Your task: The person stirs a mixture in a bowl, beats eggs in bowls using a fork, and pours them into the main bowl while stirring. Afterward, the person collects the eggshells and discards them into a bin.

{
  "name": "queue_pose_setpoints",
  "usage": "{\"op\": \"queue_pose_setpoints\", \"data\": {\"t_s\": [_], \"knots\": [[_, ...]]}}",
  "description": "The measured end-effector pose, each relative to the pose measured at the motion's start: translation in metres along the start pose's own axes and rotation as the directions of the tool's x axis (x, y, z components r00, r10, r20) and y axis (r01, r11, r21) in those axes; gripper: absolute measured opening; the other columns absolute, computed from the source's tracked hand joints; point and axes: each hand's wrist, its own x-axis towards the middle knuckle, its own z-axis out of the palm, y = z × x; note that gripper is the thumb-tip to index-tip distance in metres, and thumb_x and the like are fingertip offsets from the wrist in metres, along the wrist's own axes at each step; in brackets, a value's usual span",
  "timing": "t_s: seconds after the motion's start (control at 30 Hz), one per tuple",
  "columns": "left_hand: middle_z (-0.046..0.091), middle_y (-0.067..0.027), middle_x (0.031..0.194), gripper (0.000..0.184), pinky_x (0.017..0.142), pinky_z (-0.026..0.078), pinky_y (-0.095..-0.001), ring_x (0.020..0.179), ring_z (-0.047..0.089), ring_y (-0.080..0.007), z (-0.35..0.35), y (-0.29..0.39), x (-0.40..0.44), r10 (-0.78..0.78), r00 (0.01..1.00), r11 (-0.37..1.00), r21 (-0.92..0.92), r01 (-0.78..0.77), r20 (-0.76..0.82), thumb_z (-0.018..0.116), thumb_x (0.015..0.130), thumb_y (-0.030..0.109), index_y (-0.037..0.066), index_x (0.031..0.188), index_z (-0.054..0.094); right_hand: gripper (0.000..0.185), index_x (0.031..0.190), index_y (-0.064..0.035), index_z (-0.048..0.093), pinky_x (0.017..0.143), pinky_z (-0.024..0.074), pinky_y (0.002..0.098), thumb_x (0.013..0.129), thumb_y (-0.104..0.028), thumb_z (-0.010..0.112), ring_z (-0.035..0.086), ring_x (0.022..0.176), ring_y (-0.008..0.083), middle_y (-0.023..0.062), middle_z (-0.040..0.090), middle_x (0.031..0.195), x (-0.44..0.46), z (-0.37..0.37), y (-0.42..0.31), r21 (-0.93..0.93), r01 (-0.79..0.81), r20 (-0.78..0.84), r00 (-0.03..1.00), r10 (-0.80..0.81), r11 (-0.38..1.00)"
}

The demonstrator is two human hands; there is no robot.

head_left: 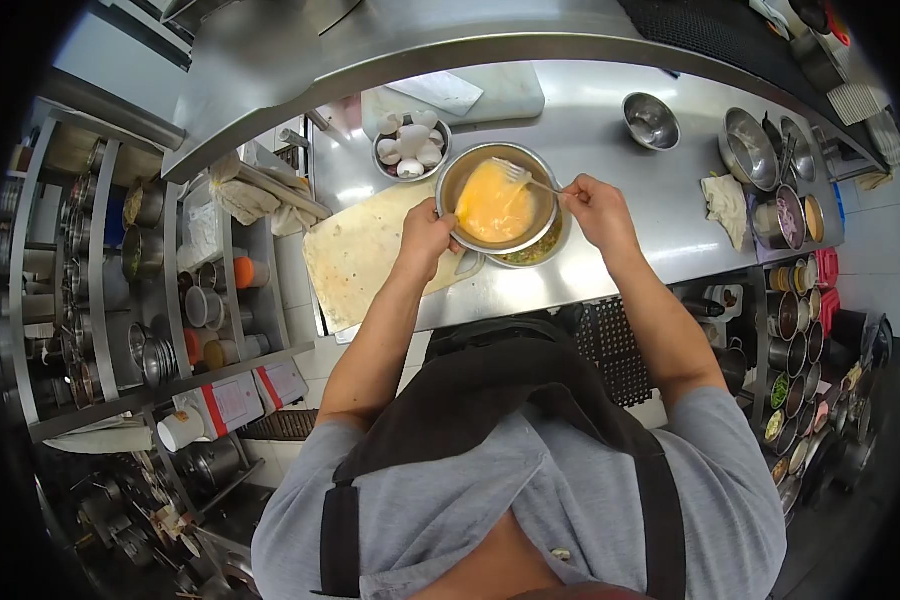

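My left hand (429, 236) grips the near-left rim of a steel mixing bowl (446, 188), which is tilted and holds beaten egg (495, 205). In my right hand (596, 208) is a fork (542, 186), its tines at the far edge of the egg. Partly beneath the bowl stands another metal vessel (560, 240) with a chopped green and red mixture (532, 251) inside; the bowl hides much of it. A smaller steel bowl (379, 158) of eggshells (411, 142) sits just beyond my left hand.
A worn, pale cutting board (370, 255) lies on the steel counter (640, 235) at left, and a whitish board (515, 92) at the back. To the right are a small steel bowl (651, 122), a cloth (723, 208) and several containers. A steel shelf edge (530, 48) crosses above.
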Motion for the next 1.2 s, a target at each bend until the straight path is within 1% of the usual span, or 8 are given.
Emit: {"op": "queue_pose_setpoints", "data": {"t_s": [0.27, 0.4, 0.53, 0.67, 0.8, 0.93, 1.13, 1.2], "knots": [[0.061, -0.0122, 0.071, 0.017, 0.042, 0.045, -0.0278, 0.047, 0.055, -0.0156, 0.000, 0.001, -0.001, 0.054, 0.999, 0.998, -0.016, -0.054, -0.001, 0.052, 0.081, -0.002, -0.008, 0.095, 0.059, 0.011, 0.086, -0.0047, 0.069, 0.065, 0.0513, 0.0364, 0.081, -0.015, 0.067, 0.065, 0.069, 0.0281, 0.0155, 0.068, 0.077, -0.004, 0.005, 0.000, -0.175, 0.030, -0.060, 0.997, -0.041, 0.984], [0.061, -0.0119, 0.076, 0.018, 0.044, 0.044, -0.0268, 0.051, 0.054, -0.0159, -0.002, 0.006, -0.006, -0.006, 1.000, 0.999, 0.036, 0.006, -0.006, 0.052, 0.079, -0.003, -0.008, 0.095, 0.058, 0.012, 0.083, -0.0039, 0.067, 0.069, 0.0507, 0.0411, 0.081, -0.015, 0.066, 0.064, 0.073, 0.0331, 0.0179, 0.066, 0.078, 0.000, -0.006, -0.007, 0.112, 0.019, -0.034, 0.999, -0.015, 0.993], [0.062, -0.0122, 0.073, 0.016, 0.042, 0.044, -0.0276, 0.048, 0.055, -0.0151, 0.004, 0.007, -0.007, 0.023, 0.999, 1.000, 0.004, -0.023, 0.030, 0.052, 0.080, -0.003, -0.008, 0.094, 0.059, 0.012, 0.078, -0.0042, 0.067, 0.066, 0.0508, 0.0432, 0.076, -0.016, 0.068, 0.065, 0.071, 0.0322, 0.0156, 0.067, 0.074, 0.001, -0.006, -0.034, -0.293, 0.283, 0.008, 0.956, -0.294, 0.913], [0.062, -0.0125, 0.073, 0.017, 0.041, 0.043, -0.0273, 0.048, 0.055, -0.0150, 0.004, 0.007, -0.008, 0.029, 0.999, 0.999, -0.031, -0.028, 0.042, 0.052, 0.080, -0.003, -0.008, 0.094, 0.059, 0.010, 0.073, -0.0059, 0.068, 0.069, 0.0513, 0.0449, 0.073, -0.016, 0.067, 0.064, 0.073, 0.0347, 0.0156, 0.066, 0.074, 0.023, -0.052, -0.050, -0.459, 0.153, 0.193, 0.979, -0.071, 0.875], [0.062, -0.0126, 0.074, 0.017, 0.041, 0.043, -0.0270, 0.048, 0.055, -0.0154, 0.011, 0.005, -0.006, 0.041, 0.996, 0.998, -0.049, -0.037, 0.085, 0.052, 0.080, -0.003, -0.008, 0.095, 0.059, 0.010, 0.074, -0.0062, 0.069, 0.066, 0.0511, 0.0444, 0.073, -0.016, 0.070, 0.063, 0.068, 0.0342, 0.0147, 0.065, 0.070, 0.008, -0.023, -0.064, -0.511, 0.429, 0.144, 0.897, -0.418, 0.745], [0.062, -0.0116, 0.075, 0.018, 0.044, 0.043, -0.0264, 0.048, 0.052, -0.0143, 0.008, 0.006, -0.010, 0.019, 0.999, 1.000, -0.003, -0.019, 0.037, 0.053, 0.079, -0.003, -0.007, 0.095, 0.060, 0.008, 0.076, -0.0085, 0.067, 0.069, 0.0514, 0.0453, 0.076, -0.016, 0.063, 0.063, 0.074, 0.0362, 0.0156, 0.065, 0.072, 0.025, -0.048, -0.048, -0.534, 0.170, 0.112, 0.985, -0.130, 0.828], [0.062, -0.0119, 0.075, 0.018, 0.044, 0.044, -0.0264, 0.048, 0.053, -0.0145, 0.004, -0.003, -0.007, -0.001, 0.999, 0.999, 0.047, -0.001, 0.037, 0.053, 0.078, -0.003, -0.007, 0.095, 0.060, 0.009, 0.078, -0.0065, 0.069, 0.065, 0.0521, 0.0418, 0.074, -0.015, 0.069, 0.064, 0.068, 0.0330, 0.0142, 0.067, 0.074, 0.007, -0.026, -0.041, -0.412, 0.358, 0.240, 0.930, -0.279, 0.838], [0.062, -0.0120, 0.075, 0.018, 0.043, 0.044, -0.0262, 0.048, 0.053, -0.0146, 0.007, 0.000, -0.007, 0.000, 0.998, 1.000, 0.031, -0.001, 0.059, 0.053, 0.078, -0.003, -0.007, 0.095, 0.060, 0.010, 0.079, -0.0063, 0.068, 0.066, 0.0521, 0.0423, 0.074, -0.014, 0.069, 0.064, 0.068, 0.0340, 0.0145, 0.066, 0.074, 0.012, -0.027, -0.036, -0.460, 0.205, -0.044, 0.967, -0.252, 0.864]]}}
